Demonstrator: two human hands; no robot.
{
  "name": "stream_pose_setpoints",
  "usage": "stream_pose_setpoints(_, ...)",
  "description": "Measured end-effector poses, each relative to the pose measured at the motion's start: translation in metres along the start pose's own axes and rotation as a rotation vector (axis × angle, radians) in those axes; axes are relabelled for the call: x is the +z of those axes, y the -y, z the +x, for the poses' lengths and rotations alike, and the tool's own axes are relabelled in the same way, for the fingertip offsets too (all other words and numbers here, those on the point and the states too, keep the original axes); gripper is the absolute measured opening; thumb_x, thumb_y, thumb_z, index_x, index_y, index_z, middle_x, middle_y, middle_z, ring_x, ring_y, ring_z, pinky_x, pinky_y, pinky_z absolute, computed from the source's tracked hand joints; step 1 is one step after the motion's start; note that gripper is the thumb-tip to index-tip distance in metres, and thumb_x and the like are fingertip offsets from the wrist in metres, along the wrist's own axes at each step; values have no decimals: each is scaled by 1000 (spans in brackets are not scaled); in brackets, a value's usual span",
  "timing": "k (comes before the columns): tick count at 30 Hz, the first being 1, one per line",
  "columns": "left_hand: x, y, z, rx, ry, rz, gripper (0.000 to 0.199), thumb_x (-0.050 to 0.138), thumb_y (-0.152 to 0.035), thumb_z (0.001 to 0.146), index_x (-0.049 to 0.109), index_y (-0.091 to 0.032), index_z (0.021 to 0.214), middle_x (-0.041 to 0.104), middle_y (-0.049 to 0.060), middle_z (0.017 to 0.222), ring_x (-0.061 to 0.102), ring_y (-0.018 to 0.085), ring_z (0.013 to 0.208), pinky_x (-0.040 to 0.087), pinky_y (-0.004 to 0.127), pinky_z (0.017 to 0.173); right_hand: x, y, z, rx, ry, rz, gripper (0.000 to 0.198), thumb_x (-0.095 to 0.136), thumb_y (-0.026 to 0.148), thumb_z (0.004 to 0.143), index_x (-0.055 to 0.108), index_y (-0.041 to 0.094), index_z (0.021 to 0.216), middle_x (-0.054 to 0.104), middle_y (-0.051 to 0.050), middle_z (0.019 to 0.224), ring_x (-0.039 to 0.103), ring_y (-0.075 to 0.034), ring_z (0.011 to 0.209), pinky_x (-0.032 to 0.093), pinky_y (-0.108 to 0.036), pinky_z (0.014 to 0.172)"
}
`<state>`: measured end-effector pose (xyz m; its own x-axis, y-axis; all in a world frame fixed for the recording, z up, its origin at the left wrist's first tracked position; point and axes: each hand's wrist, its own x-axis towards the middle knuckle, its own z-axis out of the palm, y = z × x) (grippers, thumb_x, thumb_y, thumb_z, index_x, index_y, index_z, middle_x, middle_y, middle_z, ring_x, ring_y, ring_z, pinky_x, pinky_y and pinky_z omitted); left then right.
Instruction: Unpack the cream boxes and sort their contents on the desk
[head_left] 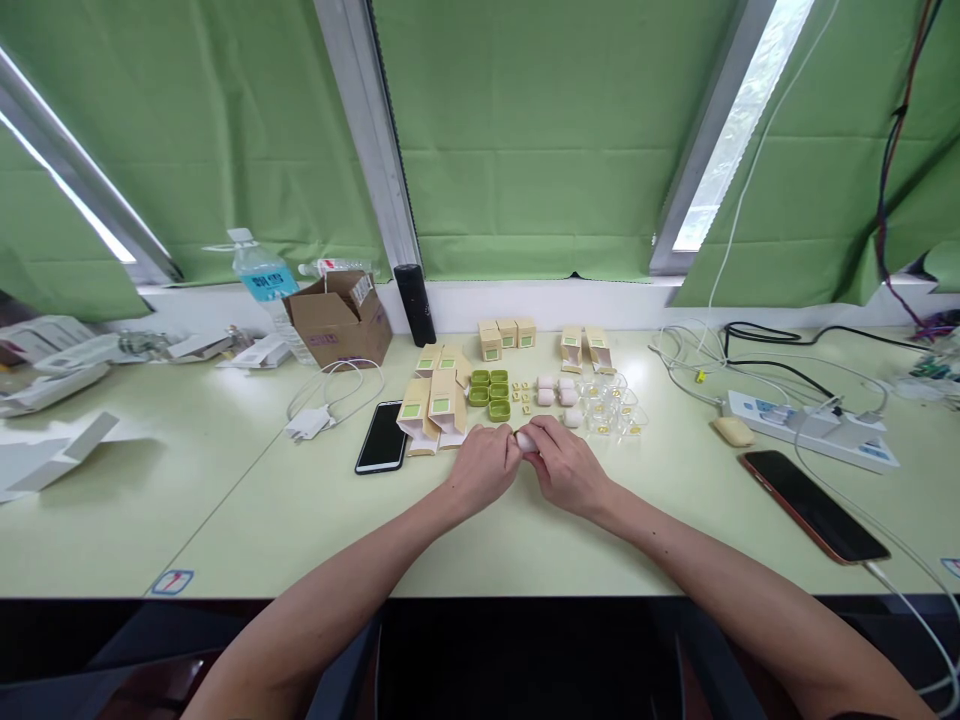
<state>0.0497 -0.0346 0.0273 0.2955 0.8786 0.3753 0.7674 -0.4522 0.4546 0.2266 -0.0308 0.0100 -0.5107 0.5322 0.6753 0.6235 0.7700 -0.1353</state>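
Just above the table, my left hand (484, 465) and my right hand (566, 468) meet with curled fingers. My right fingers pinch a small pale pink rounded piece (527, 441). What sits in my left fingertips, right against that piece, is mostly hidden. Beyond my hands stand several olive-green square cups (499, 410), a few tiny yellowish clips (526, 397) and more pale pink pieces (568, 397). Clear plastic parts with yellow bits (600, 415) lie to their right. Folded tan cartons (448, 400) with green windows lie left of the cups.
Closed tan boxes (525, 332) stand at the back. To the left are a black phone (381, 437), a charger (309, 423), a cardboard box (341, 325) and a water bottle (266, 280). On the right lie a power strip (810, 430), another phone (814, 505) and cables.
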Motion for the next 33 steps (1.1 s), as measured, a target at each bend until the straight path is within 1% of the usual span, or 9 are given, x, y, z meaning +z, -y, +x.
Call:
stream_pose_setpoints(2, -2, 0, 0, -24, 4, -43, 31, 38, -23, 98, 44, -23, 67, 52, 0, 58, 45, 18, 54, 39, 36, 70, 0, -3, 0, 8, -15, 35, 23, 41, 25, 104, 54, 19, 122, 60, -14, 112, 64, -24, 89, 59, -36, 67)
stream_pose_setpoints(4, -3, 3, -1, -14, 10, -69, 32, 37, -31, 101, 50, -22, 73, 58, 1, 65, 50, 19, 60, 40, 37, 74, -1, -7, 0, 18, -38, 96, 24, 44, 26, 104, 54, 20, 125, 60, -14, 114, 65, -25, 94, 60, -37, 69)
stream_pose_setpoints(7, -5, 10, -3, 59, -54, -111, 27, 40, -37, 102, 60, -19, 99, 68, 6, 89, 61, 24, 85, 42, 41, 86, -3, -14, 0, 47, -81, 193, 27, 48, 24, 102, 52, 21, 128, 60, -14, 116, 64, -26, 103, 63, -39, 75)
stream_pose_setpoints(9, -6, 13, -4, 113, -118, -144, 28, 43, -38, 102, 58, -19, 117, 69, 10, 106, 60, 27, 103, 42, 44, 94, -4, -17, 0, 63, -106, 223, 29, 50, 24, 101, 52, 22, 130, 59, -14, 116, 63, -27, 106, 64, -41, 79)
stream_pose_setpoints(12, -5, 15, -5, 179, -144, -190, 31, 46, -36, 102, 55, -20, 127, 68, 12, 119, 59, 26, 112, 44, 44, 100, -5, -17, -1, 50, -111, 227, 30, 51, 24, 101, 53, 22, 131, 60, -14, 116, 64, -27, 107, 63, -44, 83)
stream_pose_setpoints(18, 0, 8, -6, 151, -79, -273, 26, 46, -28, 101, 60, -20, 122, 70, 10, 111, 66, 22, 95, 54, 38, 87, -2, -8, -2, -20, -76, 111, 34, 47, 26, 104, 51, 20, 137, 62, -15, 114, 66, -25, 97, 62, -38, 74)
stream_pose_setpoints(22, 1, 3, -5, 132, -108, -271, 25, 46, -18, 95, 64, -20, 113, 70, 9, 106, 66, 22, 97, 54, 35, 85, 0, -6, -1, -54, -81, -10, 33, 44, 23, 104, 51, 17, 136, 63, -16, 113, 67, -24, 92, 60, -36, 70)
stream_pose_setpoints(26, 0, -2, -3, 97, -120, -276, 27, 43, -13, 93, 67, -21, 103, 70, 7, 99, 66, 21, 93, 53, 34, 84, 3, -4, 0, -28, -69, -76, 34, 39, 21, 104, 52, 16, 134, 63, -17, 113, 67, -24, 87, 58, -34, 66)
stream_pose_setpoints(33, -1, -8, -1, 10, -58, -268, 25, 42, -10, 89, 65, -20, 87, 69, 5, 90, 62, 19, 82, 49, 31, 74, 1, 1, 1, 9, -5, -125, 26, 38, 19, 103, 54, 15, 123, 62, -17, 111, 64, -23, 80, 53, -32, 57)
